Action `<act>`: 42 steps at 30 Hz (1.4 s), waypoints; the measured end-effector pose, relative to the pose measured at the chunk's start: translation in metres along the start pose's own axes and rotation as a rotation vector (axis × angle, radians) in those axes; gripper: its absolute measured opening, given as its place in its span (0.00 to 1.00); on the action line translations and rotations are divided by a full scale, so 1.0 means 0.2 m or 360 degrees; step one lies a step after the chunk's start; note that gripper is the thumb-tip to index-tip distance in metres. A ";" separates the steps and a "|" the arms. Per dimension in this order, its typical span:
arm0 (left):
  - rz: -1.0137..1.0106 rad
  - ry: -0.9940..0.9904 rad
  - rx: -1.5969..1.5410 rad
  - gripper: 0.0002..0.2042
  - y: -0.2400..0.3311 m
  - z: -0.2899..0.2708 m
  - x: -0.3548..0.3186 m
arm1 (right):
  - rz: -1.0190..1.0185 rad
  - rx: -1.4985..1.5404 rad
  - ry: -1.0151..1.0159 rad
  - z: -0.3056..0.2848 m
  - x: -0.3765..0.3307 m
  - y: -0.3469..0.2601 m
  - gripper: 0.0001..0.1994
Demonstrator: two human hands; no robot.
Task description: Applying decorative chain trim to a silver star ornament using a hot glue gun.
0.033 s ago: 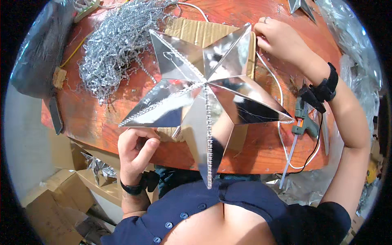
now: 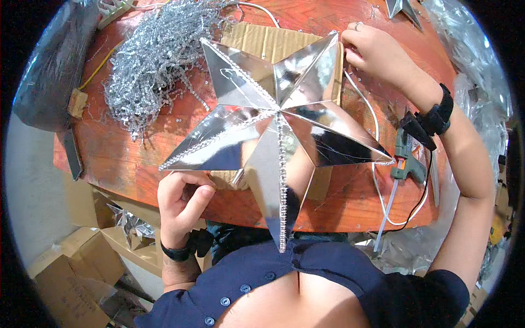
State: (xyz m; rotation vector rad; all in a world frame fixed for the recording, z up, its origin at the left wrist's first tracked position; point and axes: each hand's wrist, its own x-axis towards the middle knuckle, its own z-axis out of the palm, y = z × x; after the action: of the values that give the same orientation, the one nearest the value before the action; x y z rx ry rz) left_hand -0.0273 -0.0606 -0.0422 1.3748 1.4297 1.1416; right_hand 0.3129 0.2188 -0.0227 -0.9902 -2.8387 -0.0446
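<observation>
A large mirror-silver five-pointed star [image 2: 306, 128] faces up in front of me, one point toward my body. Silver beaded trim [image 2: 283, 186] runs along the ridges of its upper left, left and bottom points; a short bit sits at the right tip. My left hand [image 2: 183, 199] is closed at the lower edge of the left point, its fingers curled partly behind the star, thumb outside. By the upper right tip, my right hand [image 2: 367, 52] is closed at the star's edge, its fingertips partly hidden. Brown cardboard [image 2: 262, 41] shows behind the star.
A heap of silver beaded strands [image 2: 158, 65] lies at the upper left of the red wooden table [image 2: 136, 169]. A green glue gun [image 2: 409, 164] with a white cord [image 2: 369, 101] rests at the right. Clear plastic film [image 2: 476, 109] lines the right; cardboard boxes [image 2: 71, 273] stand lower left.
The star has shifted and tilted very slightly to the right. Both hands keep their places at its edges.
</observation>
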 end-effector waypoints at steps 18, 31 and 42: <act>0.0223 -0.0075 -0.0103 0.05 -0.02 -0.02 0.01 | -0.0078 0.1116 0.0065 -0.46 0.02 -0.72 0.04; 0.0244 -0.0078 -0.0414 0.06 -0.06 -0.02 0.00 | -0.0203 0.0642 -0.0251 -0.57 0.05 -0.74 0.08; 0.0265 -0.0028 -0.0453 0.08 -0.05 -0.01 0.01 | -0.0213 0.0565 -0.0273 -0.58 0.01 -0.72 0.09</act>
State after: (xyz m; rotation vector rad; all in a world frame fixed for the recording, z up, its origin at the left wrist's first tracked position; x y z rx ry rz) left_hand -0.0323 -0.0589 -0.0513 1.3135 1.1054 1.3783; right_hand 0.2345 0.0988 0.0943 -0.7592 -2.9116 0.5356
